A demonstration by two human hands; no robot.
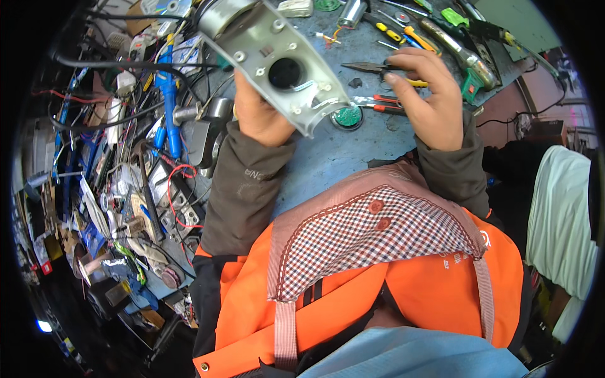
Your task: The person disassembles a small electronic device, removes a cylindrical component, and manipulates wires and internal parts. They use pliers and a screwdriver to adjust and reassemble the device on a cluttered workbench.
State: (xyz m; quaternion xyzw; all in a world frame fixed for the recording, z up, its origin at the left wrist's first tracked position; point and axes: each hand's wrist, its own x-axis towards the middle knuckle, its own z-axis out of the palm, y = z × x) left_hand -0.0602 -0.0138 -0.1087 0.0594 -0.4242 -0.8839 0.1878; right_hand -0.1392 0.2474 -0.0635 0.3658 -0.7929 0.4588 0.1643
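The left hand [261, 116] is clamped on a grey housing [268, 53], a hollow shell with a round dark opening. The shell hides most of its fingers. The housing is held tilted over the tabletop [318, 167], its inner side facing up and its narrow end slanting down toward the right of this hand.

The right hand [435, 94] has its thumb and forefinger apart, with part of a pair of pliers [364, 66] showing in the gap. I cannot tell whether they touch the pliers, whose pointed nose reaches out to the left of this hand.

Just left of the right hand lies a tool with red handles [386, 106], and near that, between the two hands, is a small round tin with green contents [348, 116]. Beyond the right hand are a yellow-and-black screwdriver [386, 30] and a metal cylinder [353, 12]. To its right lies a long worn tool with a green part [471, 85] at its near end.

Left of the left hand are a silver-grey appliance [214, 123], a blue tool [167, 88] and a jumble of cables. A red wire [170, 189] curls nearer the person.
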